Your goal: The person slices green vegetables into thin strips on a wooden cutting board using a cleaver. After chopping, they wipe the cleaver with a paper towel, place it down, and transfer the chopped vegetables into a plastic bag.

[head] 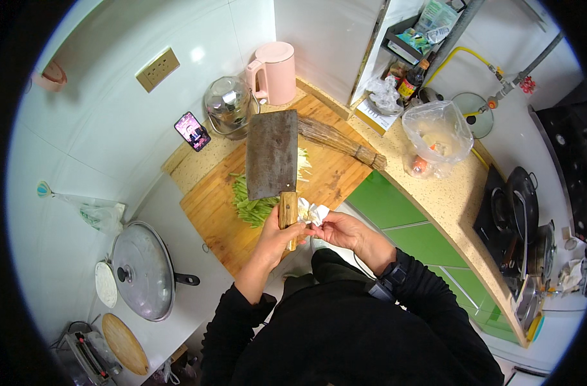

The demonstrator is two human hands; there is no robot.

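Note:
My left hand (273,237) grips the wooden handle of a large Chinese cleaver (273,154). Its dark, broad blade points away from me, above a wooden cutting board (209,207). Close beside the handle, my right hand (347,234) pinches a crumpled white tissue (313,212) with some yellowish stain or bits on it. Cut green vegetable strips (250,207) lie on the board, partly hidden under the blade. Pale shreds (303,164) show past the blade's right edge. A bundled brush of split sticks (339,140) rests across the board's far right part.
A pink electric kettle (278,72), a glass bowl (227,99) and a propped phone (192,131) stand behind the board. On the right counter sits a plastic bag (438,135) with food inside. To the left is a lidded pan (144,270); its handle points toward the board.

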